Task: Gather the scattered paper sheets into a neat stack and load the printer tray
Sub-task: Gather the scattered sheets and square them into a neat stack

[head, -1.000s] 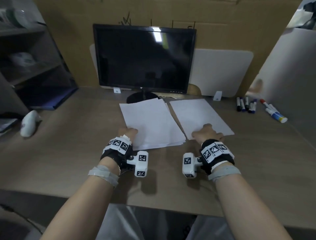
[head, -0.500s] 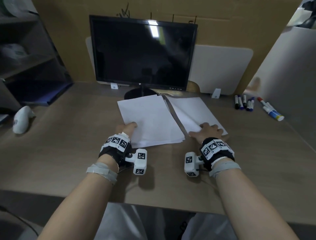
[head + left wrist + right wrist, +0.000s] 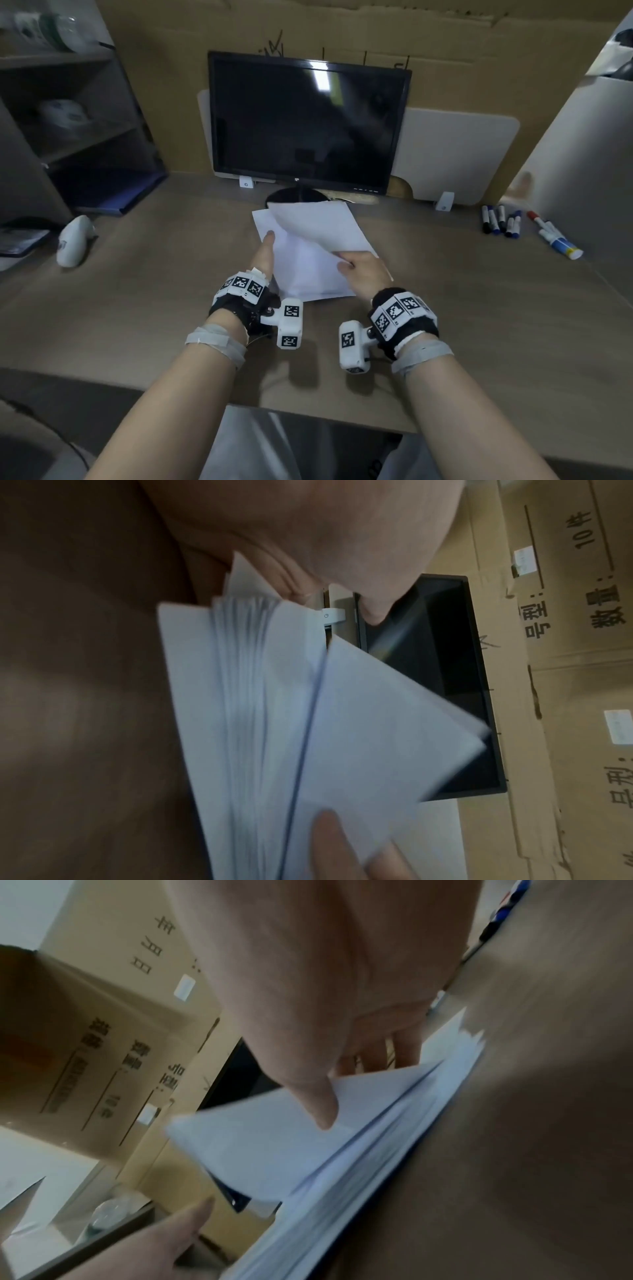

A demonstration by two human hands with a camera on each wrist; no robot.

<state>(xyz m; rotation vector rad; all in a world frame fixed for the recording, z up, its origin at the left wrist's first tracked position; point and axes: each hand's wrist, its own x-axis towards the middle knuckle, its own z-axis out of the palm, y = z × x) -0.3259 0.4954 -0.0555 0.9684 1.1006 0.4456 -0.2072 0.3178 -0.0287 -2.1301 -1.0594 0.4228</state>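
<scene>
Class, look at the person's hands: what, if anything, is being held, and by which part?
The right hand pinches a paper sheet by its near corner; the left hand holds nothing.

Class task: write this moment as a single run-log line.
stage: gathering | right hand: grips lifted sheets over left stack | left hand: flat at stack's left edge | printer tray: not in view

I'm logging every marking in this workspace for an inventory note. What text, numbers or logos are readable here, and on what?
"数量:" on the cardboard box.
"10件" on the same box.
"型号:" on the same box.
"年月日" on that box in the right wrist view.
Monitor logo: too small.
Marker pens' labels: blurred.
Paper sheets: blank.
</scene>
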